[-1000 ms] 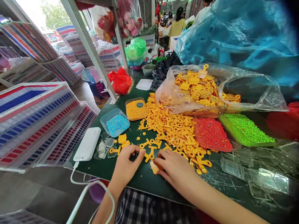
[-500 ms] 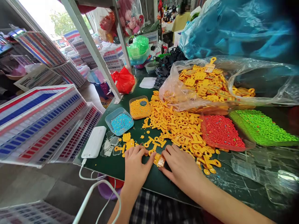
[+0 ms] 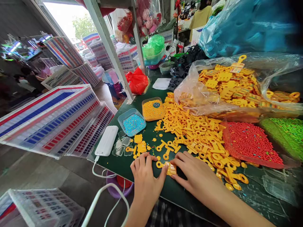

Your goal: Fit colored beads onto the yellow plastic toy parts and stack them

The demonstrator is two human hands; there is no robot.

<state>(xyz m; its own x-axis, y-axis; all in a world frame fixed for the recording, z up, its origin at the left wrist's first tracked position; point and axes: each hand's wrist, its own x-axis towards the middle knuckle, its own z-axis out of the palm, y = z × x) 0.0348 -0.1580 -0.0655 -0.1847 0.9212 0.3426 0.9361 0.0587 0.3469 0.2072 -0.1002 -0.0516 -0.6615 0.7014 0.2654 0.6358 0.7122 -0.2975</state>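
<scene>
A yellow plastic piece (image 3: 171, 168) with a ring at one end lies at the front edge of the green table, between my hands. My left hand (image 3: 148, 175) has its thumb on the piece's left side, fingers curled above the ring. From the right, my right hand (image 3: 189, 167) pinches the piece's other side between thumb and fingers. Beyond them spreads a pile of yellow pieces (image 3: 194, 129). A tray of blue beads (image 3: 133, 124) and a tray of yellow beads (image 3: 152, 109) stand behind my left hand.
Red beads (image 3: 253, 142) and green beads (image 3: 288, 132) fill trays at the right. A plastic bag (image 3: 189, 94) of yellow pieces lies behind. A white power bank (image 3: 106, 141) with a cable is at the left, beside striped crates (image 3: 63, 119). A person (image 3: 200, 19) is far back.
The view has turned left, so the table appears shifted right. Both hands stay at the same yellow piece.
</scene>
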